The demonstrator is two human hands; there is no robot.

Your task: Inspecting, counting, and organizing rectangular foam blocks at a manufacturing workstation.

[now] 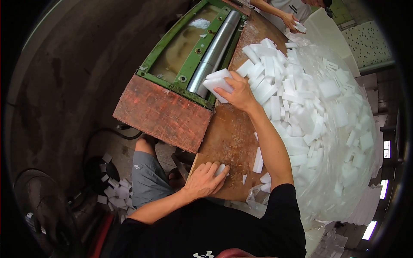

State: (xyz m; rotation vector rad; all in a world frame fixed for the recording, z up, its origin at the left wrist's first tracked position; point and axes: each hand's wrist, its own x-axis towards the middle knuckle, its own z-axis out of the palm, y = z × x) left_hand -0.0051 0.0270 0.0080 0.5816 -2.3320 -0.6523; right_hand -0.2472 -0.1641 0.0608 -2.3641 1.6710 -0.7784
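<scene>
Two stacked white foam blocks (218, 83) are gripped by my right hand (241, 93), thumb on the near side. They are held at the lower end of a shiny metal roller (215, 53), set in a green machine frame (189, 69). Whether the blocks touch the roller I cannot tell. My left hand (205, 179) rests at the near edge of the brown wooden table (230, 137), its fingers curled round a small white foam piece (220, 170) that is mostly covered.
A large heap of white foam pieces (297, 99), partly under clear plastic (344, 129), covers the table's right side. Beyond it, another person's hand (291, 21) holds a white piece. A reddish board (163, 112) adjoins the machine. Foam scraps (118, 191) lie on the floor at lower left.
</scene>
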